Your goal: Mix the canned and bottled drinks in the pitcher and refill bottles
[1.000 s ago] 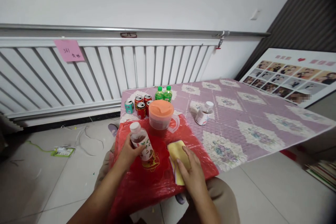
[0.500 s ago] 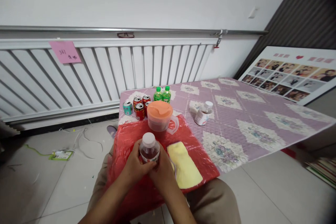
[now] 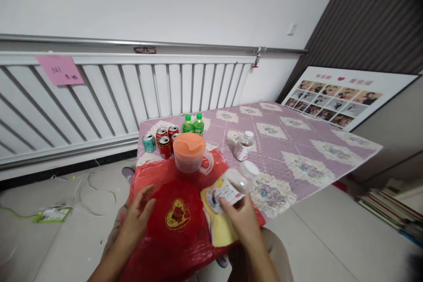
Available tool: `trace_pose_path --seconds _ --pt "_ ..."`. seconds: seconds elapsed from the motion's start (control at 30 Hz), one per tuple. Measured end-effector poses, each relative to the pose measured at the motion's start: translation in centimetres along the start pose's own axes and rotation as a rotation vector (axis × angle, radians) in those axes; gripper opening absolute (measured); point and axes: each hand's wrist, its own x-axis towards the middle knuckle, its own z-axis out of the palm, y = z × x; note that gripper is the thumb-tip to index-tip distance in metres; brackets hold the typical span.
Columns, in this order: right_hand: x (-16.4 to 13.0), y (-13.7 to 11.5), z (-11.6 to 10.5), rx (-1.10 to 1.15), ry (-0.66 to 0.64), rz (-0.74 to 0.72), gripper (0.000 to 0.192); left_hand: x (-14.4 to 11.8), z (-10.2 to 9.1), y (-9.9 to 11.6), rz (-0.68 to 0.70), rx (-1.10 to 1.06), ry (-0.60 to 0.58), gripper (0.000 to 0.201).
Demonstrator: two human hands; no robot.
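My right hand [image 3: 241,218] is wrapped round a clear plastic bottle [image 3: 240,179] with a white cap and a printed label. The bottle is tilted, its cap pointing up and to the right, above a folded yellow cloth [image 3: 222,231]. My left hand [image 3: 141,212] holds nothing; its fingers are apart over the left part of the red plastic-covered surface [image 3: 194,249]. Behind the hands stands a clear plastic pitcher [image 3: 188,164] with an orange lid, its handle to the right. A second white-capped bottle [image 3: 243,150] stands beyond the held one.
Several red cans [image 3: 165,147], a teal can [image 3: 149,143] and two green-capped bottles [image 3: 198,127] stand at the back left of the patterned tablecloth [image 3: 267,154]. A white radiator [image 3: 125,92] runs along the wall. A photo board [image 3: 330,92] leans at the right.
The bottle has gone from between both hands to the right and tilted, held in my right hand alone. My left hand has let go and moved left. The view has shifted slightly.
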Motion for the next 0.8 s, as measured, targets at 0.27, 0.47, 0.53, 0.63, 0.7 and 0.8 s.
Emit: trace_pose_path --seconds 0.27,0.47,0.53,0.63,0.7,0.8 --pt "9.7 3.7 -7.7 -0.116 0.484 -0.064 0.06 -2.5 -1.1 -6.4 -0.114 0.192 0.108 0.047" --pt "14.1 6.4 -9.9 -0.163 0.543 -0.049 0.061 -3.0 -0.5 -6.9 -0.161 0.156 0.136 0.052" --pt "15.0 6.8 -10.2 -0.167 0.529 -0.055 0.06 -3.0 -0.4 -7.3 -0.145 0.205 0.15 0.051" --pt "16.1 7.5 -10.4 -0.171 0.511 -0.071 0.06 -3.1 -0.5 -7.9 -0.07 0.298 0.138 0.048" --pt "16.5 8.1 -10.3 -0.181 0.516 -0.079 0.062 -3.1 -0.6 -8.4 -0.011 0.343 0.125 0.045" --pt "16.8 9.1 -10.0 -0.199 0.522 -0.085 0.063 -3.0 -0.9 -9.1 0.019 0.376 0.119 0.041"
